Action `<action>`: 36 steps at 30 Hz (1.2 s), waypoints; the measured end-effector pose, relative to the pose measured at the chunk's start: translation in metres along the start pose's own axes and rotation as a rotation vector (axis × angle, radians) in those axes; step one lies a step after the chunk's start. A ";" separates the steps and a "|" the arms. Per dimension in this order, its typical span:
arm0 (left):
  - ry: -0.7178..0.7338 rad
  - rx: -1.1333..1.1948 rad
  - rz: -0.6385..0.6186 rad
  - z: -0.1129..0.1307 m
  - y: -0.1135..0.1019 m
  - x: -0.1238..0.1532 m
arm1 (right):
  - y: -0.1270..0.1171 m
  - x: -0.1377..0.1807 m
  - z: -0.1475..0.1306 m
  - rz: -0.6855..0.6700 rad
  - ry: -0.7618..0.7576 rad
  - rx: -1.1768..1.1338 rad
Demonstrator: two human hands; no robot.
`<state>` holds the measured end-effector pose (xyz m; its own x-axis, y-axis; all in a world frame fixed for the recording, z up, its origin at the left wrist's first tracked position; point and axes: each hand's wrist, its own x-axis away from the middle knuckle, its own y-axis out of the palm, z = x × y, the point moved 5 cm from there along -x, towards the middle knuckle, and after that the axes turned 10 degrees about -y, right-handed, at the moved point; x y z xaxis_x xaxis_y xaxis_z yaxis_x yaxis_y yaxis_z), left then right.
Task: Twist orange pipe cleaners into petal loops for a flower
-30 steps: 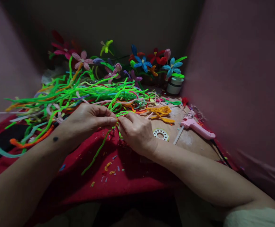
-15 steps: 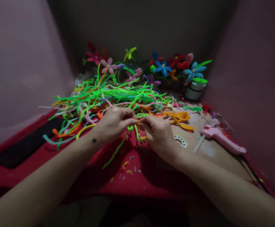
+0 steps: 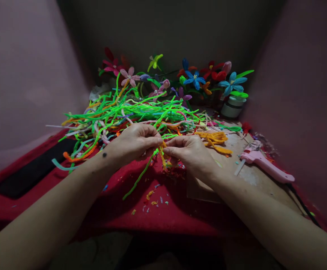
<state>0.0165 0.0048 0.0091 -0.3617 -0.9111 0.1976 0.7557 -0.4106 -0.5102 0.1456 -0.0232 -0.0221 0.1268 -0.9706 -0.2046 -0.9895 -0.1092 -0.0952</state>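
Observation:
Between my two hands is an orange pipe cleaner (image 3: pixel 162 154), part of it hanging below the fingertips. My left hand (image 3: pixel 140 140) pinches it from the left, thumb against fingers. From the other side my right hand (image 3: pixel 187 148) is closed on it too, fingertips close to the left ones. A green pipe cleaner (image 3: pixel 140 176) slants down toward the front just beneath my left hand; whether it is attached to the orange one I cannot tell. A heap of mostly green pipe cleaners (image 3: pixel 140 110) lies right behind my hands.
A bundle of orange pipe cleaners (image 3: pixel 214 138) rests on a cardboard sheet (image 3: pixel 255 183), with a pink glue gun (image 3: pixel 267 165) to its right. Fuzzy flowers (image 3: pixel 195 79) and a white jar (image 3: pixel 232 107) stand behind. A black flat object (image 3: pixel 33 168) lies left on the red cloth (image 3: pixel 152 221).
The fingertips have shifted slightly left, and more of the orange pipe cleaner now shows, dangling below them. Both hands keep their pinch. The view has moved a little.

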 end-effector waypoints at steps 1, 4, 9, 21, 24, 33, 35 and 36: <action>0.007 0.011 0.004 0.000 0.000 0.000 | 0.000 0.000 0.001 0.005 -0.003 -0.016; 0.029 0.067 0.013 0.002 0.000 0.001 | 0.002 0.000 0.005 -0.004 0.009 -0.124; 0.083 0.133 0.073 0.004 0.002 0.002 | 0.008 0.000 0.011 -0.076 0.036 -0.293; 0.055 0.306 0.116 -0.009 0.007 -0.001 | 0.008 0.000 0.011 -0.028 0.057 -0.293; 0.116 0.181 0.323 -0.001 0.007 0.006 | 0.007 0.000 0.014 0.035 0.127 -0.244; -0.124 0.464 0.160 -0.007 0.009 -0.005 | 0.003 -0.001 -0.001 0.066 -0.330 0.444; -0.086 0.372 0.257 -0.002 0.006 -0.002 | 0.006 -0.001 -0.006 0.035 -0.468 0.697; -0.032 0.299 0.320 0.003 0.004 0.000 | 0.009 -0.002 -0.008 0.015 -0.537 0.829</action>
<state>0.0208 0.0033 0.0095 -0.0699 -0.9928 0.0976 0.9535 -0.0953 -0.2859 0.1357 -0.0244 -0.0143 0.3323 -0.7222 -0.6066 -0.6549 0.2862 -0.6995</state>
